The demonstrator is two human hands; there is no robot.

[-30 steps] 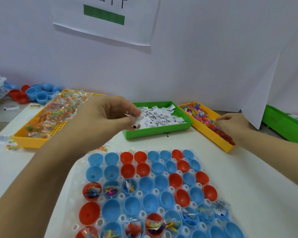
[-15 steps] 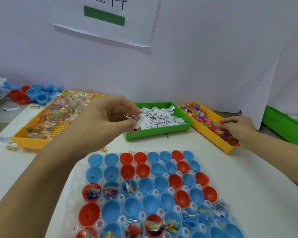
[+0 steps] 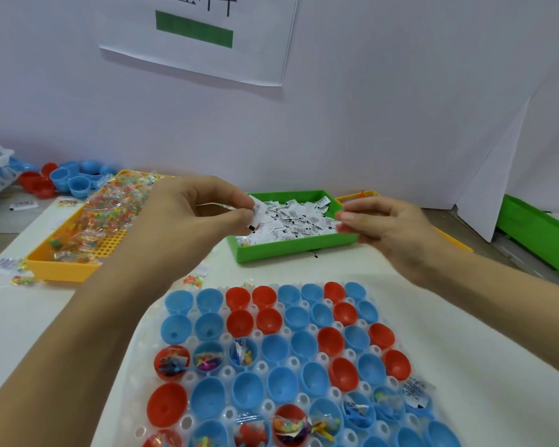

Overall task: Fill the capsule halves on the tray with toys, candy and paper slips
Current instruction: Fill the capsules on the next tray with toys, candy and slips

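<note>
A clear tray (image 3: 228, 371) in front of me holds several blue and red capsule halves (image 3: 275, 346); some near ones contain toys, candy and slips. My left hand (image 3: 188, 217) is raised above the table and pinches a few white paper slips (image 3: 258, 210) between thumb and fingers. My right hand (image 3: 388, 227) hovers beside it over the green slip tray (image 3: 291, 251), its thumb and fingertips pinched together on something tiny that the fingers hide. The yellow toy tray (image 3: 355, 198) is mostly hidden behind the right hand.
A yellow tray of wrapped candy (image 3: 65, 269) stands at the left, with loose candy packets (image 3: 191, 280) on the white table. Spare capsule halves (image 3: 68, 182) lie at the back left. Another green bin (image 3: 536, 233) sits at the far right against the wall.
My right hand has left the toy tray and moved left and up toward my left hand, fingers pinched. My left hand stays raised with the slips.
</note>
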